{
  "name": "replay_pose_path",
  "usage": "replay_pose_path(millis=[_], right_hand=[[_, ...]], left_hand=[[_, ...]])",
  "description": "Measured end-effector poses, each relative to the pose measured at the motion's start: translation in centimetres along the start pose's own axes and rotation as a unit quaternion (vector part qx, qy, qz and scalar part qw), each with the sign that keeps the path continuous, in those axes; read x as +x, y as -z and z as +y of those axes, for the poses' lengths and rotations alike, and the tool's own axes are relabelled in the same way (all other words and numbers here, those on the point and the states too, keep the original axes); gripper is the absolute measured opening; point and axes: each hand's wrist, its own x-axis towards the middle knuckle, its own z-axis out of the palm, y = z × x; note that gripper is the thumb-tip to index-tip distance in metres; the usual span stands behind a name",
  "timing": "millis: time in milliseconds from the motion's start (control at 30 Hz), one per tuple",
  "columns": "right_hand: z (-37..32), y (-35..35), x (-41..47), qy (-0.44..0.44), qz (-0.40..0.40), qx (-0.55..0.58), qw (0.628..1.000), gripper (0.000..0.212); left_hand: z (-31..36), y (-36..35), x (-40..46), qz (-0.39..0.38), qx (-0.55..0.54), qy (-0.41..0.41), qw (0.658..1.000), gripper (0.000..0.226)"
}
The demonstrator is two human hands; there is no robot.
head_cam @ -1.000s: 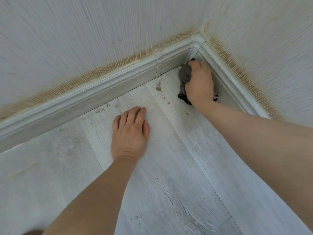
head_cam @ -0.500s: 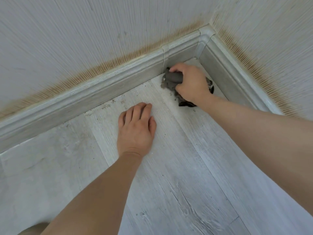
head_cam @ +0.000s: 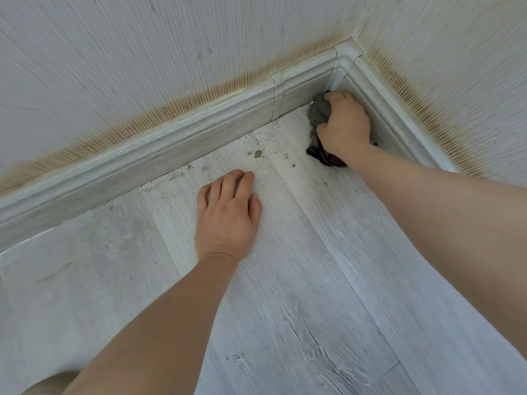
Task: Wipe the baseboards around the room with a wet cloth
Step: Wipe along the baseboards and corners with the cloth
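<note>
Where the two runs of baseboard [head_cam: 182,155] meet at the corner piece [head_cam: 343,64], the right hand [head_cam: 343,125] grips a bunched dark grey cloth [head_cam: 318,115], fingers curled over the top of it. That cloth sits on the floor [head_cam: 285,280] right in the corner, pressed up close to the corner piece and the right-hand run of baseboard [head_cam: 399,118]; whether it actually touches the left-hand run is hard to tell, since the fingers cover that edge. A darker tail of the cloth trails out beneath the wrist. Well apart from it, the left hand [head_cam: 228,215] lies palm down on the pale wood-grain floor, fingers straight and close together, holding nothing and pointing toward the left-hand baseboard without reaching it. Small brown specks and one larger crumb of dirt [head_cam: 258,153] are scattered on the floor between the left hand and the baseboard. Above both baseboards, the ribbed wallpaper [head_cam: 142,67] carries a brownish stained band along its lower edge.
</note>
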Motion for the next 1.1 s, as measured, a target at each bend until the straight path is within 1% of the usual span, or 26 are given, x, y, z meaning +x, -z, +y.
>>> replay_pose_path(millis=[67,167,233,300,400,467,533,600,633,700,767,800,867,967,1033,1100], right_hand=[[-0.9,-0.3,-1.2,0.041,-0.012,0.039,0.998,0.053],[-3.5,-2.6,-4.0,0.138,-0.069,0.094,0.984,0.054],[-4.6,-3.0,-4.9,0.160,-0.101,0.142,0.972,0.052],[-4.2,-2.0,-5.0,0.151,-0.104,0.193,0.964,0.051],[-1.8,0.9,-4.2,0.105,-0.029,0.209,0.972,0.049],[0.4,2.1,-3.5,0.055,0.003,0.174,0.983,0.049],[1.7,1.6,-3.2,0.011,-0.026,0.098,0.995,0.055],[1.5,0.1,-3.8,-0.001,-0.045,0.035,0.998,0.061],[1.0,-0.6,-4.2,0.010,-0.041,0.035,0.999,0.062],[-0.2,-1.4,-5.0,0.060,-0.057,0.070,0.994,0.062],[-1.6,-2.0,-5.9,0.107,-0.103,0.116,0.982,0.061],[-2.3,-2.2,-6.4,0.114,-0.122,0.147,0.975,0.061],[-3.1,-1.9,-7.6,0.094,-0.133,0.218,0.962,0.059],[-2.6,-0.2,-8.6,0.033,-0.099,0.296,0.949,0.057],[-1.0,1.2,-8.7,0.006,-0.064,0.297,0.953,0.058],[0.8,2.5,-8.7,-0.006,-0.044,0.257,0.965,0.056]], left_hand=[[0.1,0.0,0.0,0.001,0.003,0.001,1.000,0.038],[0.2,0.1,0.0,0.000,0.005,0.000,1.000,0.038],[0.3,0.2,0.0,0.001,0.005,0.001,1.000,0.038],[0.3,0.3,0.0,-0.001,0.003,0.002,1.000,0.038],[0.2,0.4,0.0,-0.001,-0.002,-0.001,1.000,0.036],[0.2,0.4,-0.1,0.000,-0.006,-0.002,1.000,0.035],[0.2,0.3,-0.1,0.003,-0.010,-0.002,1.000,0.034],[0.3,0.4,-0.1,0.002,-0.012,0.000,1.000,0.034],[0.3,0.4,-0.1,0.001,-0.011,-0.001,1.000,0.034],[0.2,0.4,-0.1,-0.001,-0.009,-0.006,1.000,0.034],[0.0,0.4,-0.1,0.000,-0.005,-0.004,1.000,0.034],[0.0,0.4,0.0,0.003,-0.004,-0.002,1.000,0.034],[0.2,0.4,0.0,0.004,-0.003,-0.003,1.000,0.034],[0.3,0.5,0.0,0.004,-0.003,-0.004,1.000,0.032],[0.2,0.5,0.0,0.008,-0.004,-0.006,1.000,0.032],[0.2,0.5,0.0,0.007,-0.006,-0.006,1.000,0.032]])
